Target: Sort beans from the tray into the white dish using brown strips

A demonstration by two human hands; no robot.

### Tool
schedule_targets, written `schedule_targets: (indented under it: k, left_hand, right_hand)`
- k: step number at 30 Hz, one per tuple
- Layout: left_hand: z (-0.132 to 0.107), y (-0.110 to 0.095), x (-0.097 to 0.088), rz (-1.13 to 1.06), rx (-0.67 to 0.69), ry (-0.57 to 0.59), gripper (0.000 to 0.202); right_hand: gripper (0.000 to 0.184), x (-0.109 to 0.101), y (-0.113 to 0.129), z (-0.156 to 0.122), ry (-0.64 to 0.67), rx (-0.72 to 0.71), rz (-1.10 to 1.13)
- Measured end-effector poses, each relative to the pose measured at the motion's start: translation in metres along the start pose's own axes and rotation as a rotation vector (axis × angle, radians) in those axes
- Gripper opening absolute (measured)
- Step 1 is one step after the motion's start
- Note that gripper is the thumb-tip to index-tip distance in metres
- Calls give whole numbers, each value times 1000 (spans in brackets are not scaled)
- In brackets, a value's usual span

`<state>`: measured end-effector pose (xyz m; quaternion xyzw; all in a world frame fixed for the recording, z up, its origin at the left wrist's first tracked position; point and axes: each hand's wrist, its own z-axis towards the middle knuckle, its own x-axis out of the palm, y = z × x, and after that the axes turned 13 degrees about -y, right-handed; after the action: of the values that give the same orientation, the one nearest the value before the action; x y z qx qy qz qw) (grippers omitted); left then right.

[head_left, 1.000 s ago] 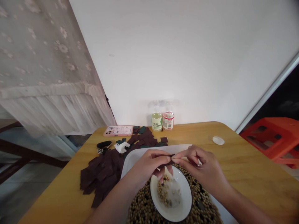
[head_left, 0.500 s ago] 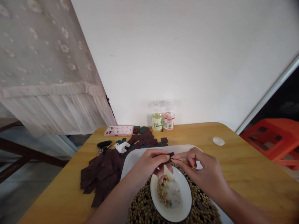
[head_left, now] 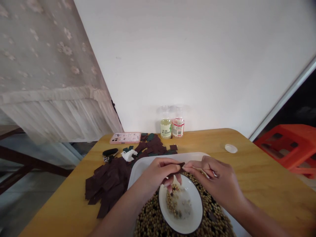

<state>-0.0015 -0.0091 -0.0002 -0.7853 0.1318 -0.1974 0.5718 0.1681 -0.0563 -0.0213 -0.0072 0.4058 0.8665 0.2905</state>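
Pinching dark square (head_left: pixel 181 166), left grip (head_left: pixel 159 174), right grip (head_left: pixel 217 179) — nearly shut

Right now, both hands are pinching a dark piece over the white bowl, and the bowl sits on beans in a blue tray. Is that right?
Not quite: the tray is white, not blue, as the head view shows. The rest stands: the left hand and right hand pinch a dark piece over the white bowl, which sits on beans.
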Motion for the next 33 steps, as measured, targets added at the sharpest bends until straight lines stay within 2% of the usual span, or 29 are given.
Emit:
schedule_targets:
  k: [3, 8, 13, 18, 22, 33]
  left_hand:
    - [0, -1, 0, 21, -38, 34, 16]
    - [-1, -1, 0, -14, -25, 10, 15]
    - [-3, -3, 3, 15, -67, 72, 16]
    - [-2, -1, 0, -26, -51, 24, 16]
    - [-2, -2, 2, 13, -59, 55, 21]
    - [-3, -3, 4, 50, -52, 27, 24]
  right_hand:
    - [44, 0, 0, 0, -22, -9, -16]
    - [44, 0, 2, 0, -15, 16, 0]
    - [44, -1, 2, -1, -50, 7, -19]
    - [44, -1, 4, 0, -32, 40, -7]
    - [44, -2, 5, 1, -58, 12, -39]
    - [43, 0, 1, 2, -54, 4, -55]
